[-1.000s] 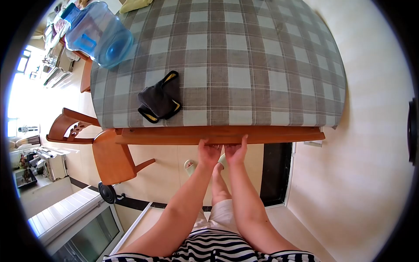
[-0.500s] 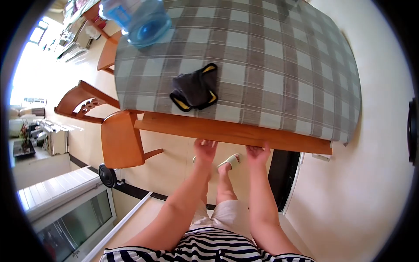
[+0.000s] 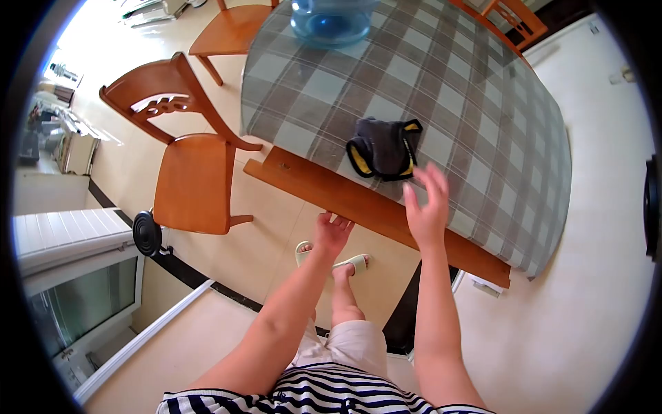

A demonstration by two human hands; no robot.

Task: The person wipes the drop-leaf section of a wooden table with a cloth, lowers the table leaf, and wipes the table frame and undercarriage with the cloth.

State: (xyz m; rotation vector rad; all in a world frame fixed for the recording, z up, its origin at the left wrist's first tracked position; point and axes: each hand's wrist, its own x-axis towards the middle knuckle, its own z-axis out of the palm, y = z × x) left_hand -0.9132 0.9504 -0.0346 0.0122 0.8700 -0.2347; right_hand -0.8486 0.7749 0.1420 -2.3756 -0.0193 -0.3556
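Note:
My left hand (image 3: 334,232) is at the near edge of a long orange-brown wooden board (image 3: 314,190), its fingertips hooked at the underside and partly hidden. The board juts from below the near side of the table (image 3: 476,138), which wears a grey-and-white checked cover. Raised over the board's right part is my right hand (image 3: 429,207), holding nothing, thumb and fingers apart. Just beyond its fingertips lies a crumpled dark grey cloth (image 3: 386,146) with black edging and yellow patches, on the table near the front edge.
A large clear blue water bottle (image 3: 331,24) stands at the table's far left. Wooden chairs are at the left, the nearest (image 3: 193,183) beside the table corner. A white wall (image 3: 600,228) closes the right side. A round black object (image 3: 147,233) is low at left.
My right hand has left the board and risen toward the cloth, its fingers spreading. My left hand stays at the board's edge. The view has turned, so the table appears tilted and further right.

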